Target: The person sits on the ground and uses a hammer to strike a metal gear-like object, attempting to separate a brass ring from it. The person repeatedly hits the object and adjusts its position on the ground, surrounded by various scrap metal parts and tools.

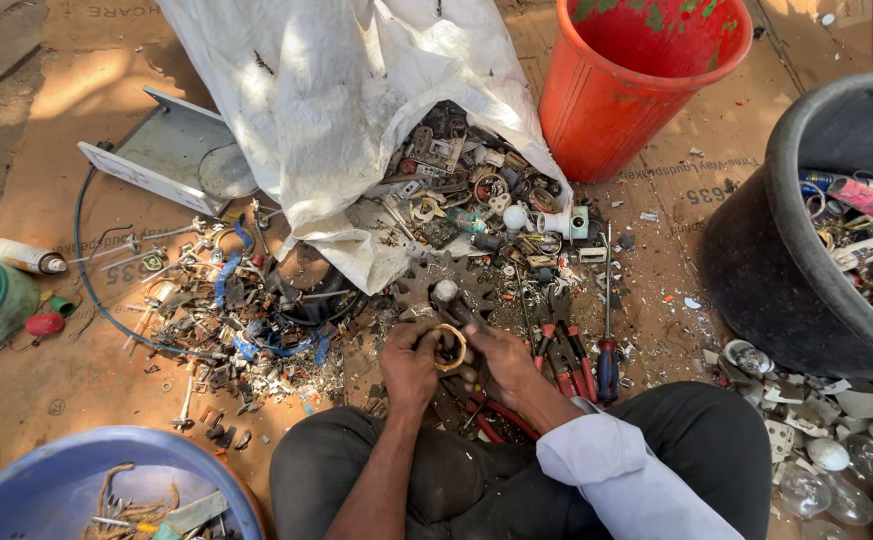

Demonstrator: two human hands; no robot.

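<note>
Brass ring (449, 348) sits pinched between left hand (412, 362) and right hand (502, 362), fingers closed on it above the scrap pile (257, 310) on the cardboard floor's near edge; steady grip, I judge, keeps it from slipping

Two bare hands, the left hand (409, 362) and the right hand (502, 362), met on one brass-coloured metal ring (449, 348). One red plastic bucket (612, 105), one black plastic tub (757, 250) and one blue plastic basin (47, 480) stood around. One white woven sack (327, 90) lay open. One blue-handled screwdriver (608, 368) lay beside red-handled pliers (562, 365). The loose scrap pieces were too many to count.
</note>
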